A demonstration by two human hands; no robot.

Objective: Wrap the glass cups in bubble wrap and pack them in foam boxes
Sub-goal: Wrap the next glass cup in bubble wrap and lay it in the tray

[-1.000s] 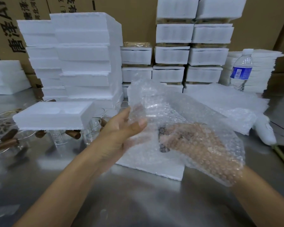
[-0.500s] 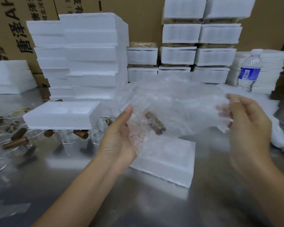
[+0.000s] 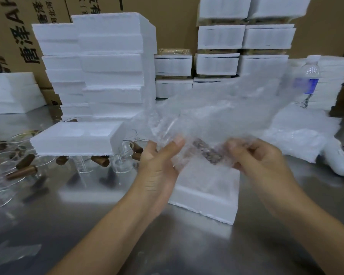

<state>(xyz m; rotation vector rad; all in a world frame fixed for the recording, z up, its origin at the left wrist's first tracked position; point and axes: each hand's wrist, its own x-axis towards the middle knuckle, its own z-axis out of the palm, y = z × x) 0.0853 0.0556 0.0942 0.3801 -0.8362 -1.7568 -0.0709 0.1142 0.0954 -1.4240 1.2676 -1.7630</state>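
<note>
Both of your hands are raised above a steel desk (image 3: pixel 167 247), holding one sheet of clear bubble wrap (image 3: pixel 216 112) between them. Your left hand (image 3: pixel 157 167) grips the sheet's lower left part, with the thumb pressed on the front and the fingers curled behind. Your right hand (image 3: pixel 260 157) pinches the lower right part with curled fingers. The sheet billows up and to the right.

A glass cup (image 3: pixel 207 153) lies inside the wrap between your hands. Its brown handle shows through the plastic, but the glass body is hard to make out.

Directly below your hands, an open white foam box (image 3: pixel 207 195) sits on the desk. To the left, a second foam box (image 3: pixel 77 137) rests on top of a cluster of unwrapped glass cups (image 3: pixel 83 165) with brown handles. Behind it stands a tall stack of foam boxes (image 3: pixel 107 62). Closed foam boxes (image 3: pixel 218 36) are stacked in columns at the back.

At the right, a pile of bubble wrap (image 3: pixel 298 139) lies on the desk, and behind it stands a plastic water bottle (image 3: pixel 309 80). The writing on its blue label is too blurred to read.

Brown cardboard cartons (image 3: pixel 28 42) line the back wall. They carry large black print turned sideways, with the characters 唐泽 followed by a Latin A. Smaller Chinese print beside it cannot be read.
</note>
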